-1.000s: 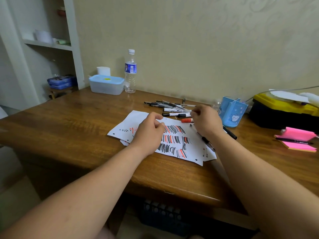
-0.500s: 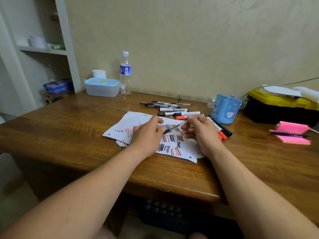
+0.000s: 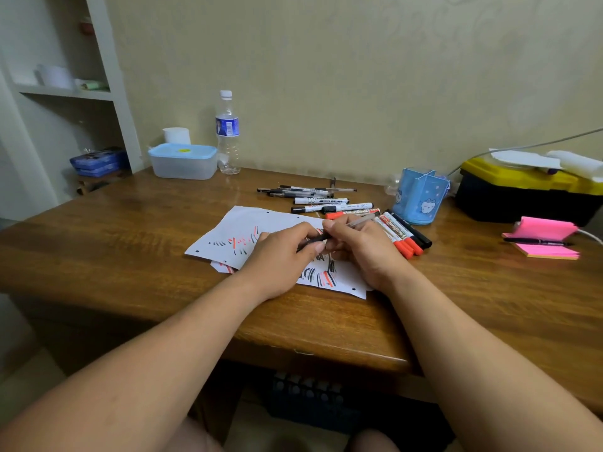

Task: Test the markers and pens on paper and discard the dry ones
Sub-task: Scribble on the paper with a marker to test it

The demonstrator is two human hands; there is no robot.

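White paper sheets (image 3: pixel 248 228) marked with black and red strokes lie on the wooden desk (image 3: pixel 130 256). Over them my left hand (image 3: pixel 280 256) and my right hand (image 3: pixel 362 252) meet on one thin pen (image 3: pixel 359 222): the left pinches its dark end, the right grips the clear barrel. A pile of pens and whiteboard markers (image 3: pixel 319 201) lies behind the paper. Red and black markers (image 3: pixel 404 238) lie in a row just right of my right hand.
A blue pen holder (image 3: pixel 417 199) stands behind the markers. A black and yellow toolbox (image 3: pixel 522 194) and pink sticky notes (image 3: pixel 541 243) with a pen are at the right. A lidded plastic box (image 3: pixel 182 161) and a water bottle (image 3: pixel 227 135) stand at the back left.
My right hand left the marker pile with a thin pen and came over the paper. Both hands have closed together on that pen.
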